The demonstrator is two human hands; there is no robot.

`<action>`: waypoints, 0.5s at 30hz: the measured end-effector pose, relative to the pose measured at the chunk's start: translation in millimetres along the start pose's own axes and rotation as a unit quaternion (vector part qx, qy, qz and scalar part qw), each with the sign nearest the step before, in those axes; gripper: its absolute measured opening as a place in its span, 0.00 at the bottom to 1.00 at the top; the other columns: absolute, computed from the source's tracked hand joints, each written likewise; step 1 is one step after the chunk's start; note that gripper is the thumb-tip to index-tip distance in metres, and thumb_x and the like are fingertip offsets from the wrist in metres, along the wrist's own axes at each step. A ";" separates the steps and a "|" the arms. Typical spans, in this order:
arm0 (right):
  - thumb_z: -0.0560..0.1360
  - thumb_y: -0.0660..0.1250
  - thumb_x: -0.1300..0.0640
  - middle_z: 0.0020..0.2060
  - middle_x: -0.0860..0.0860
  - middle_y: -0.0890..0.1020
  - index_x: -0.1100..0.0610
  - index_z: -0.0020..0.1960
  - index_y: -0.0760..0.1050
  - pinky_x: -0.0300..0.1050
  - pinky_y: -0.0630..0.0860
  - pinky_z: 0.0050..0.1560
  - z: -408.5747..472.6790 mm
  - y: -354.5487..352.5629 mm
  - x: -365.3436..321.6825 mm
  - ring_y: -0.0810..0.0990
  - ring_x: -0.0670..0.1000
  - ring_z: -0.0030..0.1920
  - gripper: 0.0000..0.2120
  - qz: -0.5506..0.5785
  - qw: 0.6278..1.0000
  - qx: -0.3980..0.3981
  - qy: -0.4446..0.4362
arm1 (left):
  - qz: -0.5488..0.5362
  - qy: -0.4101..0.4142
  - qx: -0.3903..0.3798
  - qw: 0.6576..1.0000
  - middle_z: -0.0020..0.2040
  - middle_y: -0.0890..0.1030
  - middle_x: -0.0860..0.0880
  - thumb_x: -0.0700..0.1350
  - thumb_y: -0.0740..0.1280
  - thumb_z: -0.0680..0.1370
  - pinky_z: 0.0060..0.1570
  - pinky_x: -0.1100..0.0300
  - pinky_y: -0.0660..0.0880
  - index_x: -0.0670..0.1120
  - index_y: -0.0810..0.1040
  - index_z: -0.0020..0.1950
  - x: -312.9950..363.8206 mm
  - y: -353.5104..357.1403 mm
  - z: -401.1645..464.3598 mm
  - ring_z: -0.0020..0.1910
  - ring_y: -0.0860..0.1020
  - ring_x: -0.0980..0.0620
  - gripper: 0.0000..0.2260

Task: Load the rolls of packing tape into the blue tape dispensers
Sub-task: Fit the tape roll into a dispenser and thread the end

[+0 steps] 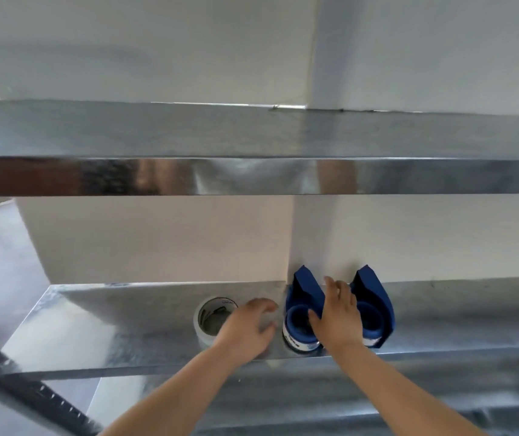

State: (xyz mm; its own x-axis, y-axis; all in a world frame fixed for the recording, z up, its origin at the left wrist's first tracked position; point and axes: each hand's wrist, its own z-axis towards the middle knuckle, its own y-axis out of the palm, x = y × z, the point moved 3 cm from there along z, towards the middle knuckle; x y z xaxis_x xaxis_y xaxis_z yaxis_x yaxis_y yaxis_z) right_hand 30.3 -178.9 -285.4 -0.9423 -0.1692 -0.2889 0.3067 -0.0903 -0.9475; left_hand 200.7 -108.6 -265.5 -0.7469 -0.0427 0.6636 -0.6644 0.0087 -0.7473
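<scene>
Two blue tape dispensers stand side by side on a metal shelf (126, 335). The left dispenser (302, 309) has a white-labelled hub at its front; the right dispenser (376, 306) is partly hidden behind my right hand. A roll of pale packing tape (208, 319) lies flat on the shelf to the left of them. My left hand (248, 328) hovers over the roll's right side with loosely spread fingers, gripping nothing that I can see. With its fingers straight, my right hand (337, 313) reaches in between the two dispensers.
A second metal shelf (252, 174) runs across the view above, its front edge at head height. A white wall with a pillar stands behind the shelves. A dark perforated upright (31, 391) slants at the lower left. Another shelf surface lies below.
</scene>
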 end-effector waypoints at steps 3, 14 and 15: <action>0.73 0.66 0.57 0.64 0.58 0.71 0.58 0.69 0.56 0.51 0.76 0.52 5.1 8.0 6.9 0.76 0.60 0.59 0.29 0.067 0.978 -0.160 0.117 | -0.015 -0.035 -0.037 0.999 0.64 0.77 0.47 0.48 0.64 0.76 0.61 0.58 0.72 0.47 0.73 0.64 12.4 23.2 5.0 0.62 0.75 0.49 0.17; 0.72 0.66 0.65 0.54 0.60 0.80 0.62 0.61 0.70 0.53 0.82 0.45 6.7 -1.6 8.0 0.81 0.60 0.52 0.17 0.406 0.849 -0.269 0.206 | -0.260 -0.193 0.038 0.945 0.70 0.70 0.45 0.54 0.67 0.74 0.65 0.53 0.68 0.45 0.63 0.71 8.1 12.2 11.9 0.66 0.71 0.47 0.29; 0.72 0.67 0.65 0.54 0.60 0.81 0.61 0.61 0.70 0.52 0.82 0.44 4.8 -6.4 4.4 0.81 0.59 0.52 0.18 0.472 0.807 -0.286 0.210 | -0.309 -0.195 0.015 0.931 0.72 0.67 0.47 0.57 0.67 0.73 0.66 0.52 0.67 0.47 0.60 0.72 9.1 8.1 10.5 0.68 0.69 0.47 0.32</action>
State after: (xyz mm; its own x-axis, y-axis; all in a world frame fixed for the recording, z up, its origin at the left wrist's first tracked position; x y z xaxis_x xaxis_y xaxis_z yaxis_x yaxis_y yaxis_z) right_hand 24.9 -183.7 -279.9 -0.3230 0.4615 -0.8262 0.9162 0.3714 -0.1507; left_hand 188.9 -119.4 -265.9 -0.1528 -0.3900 0.9080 -0.9586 -0.1648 -0.2321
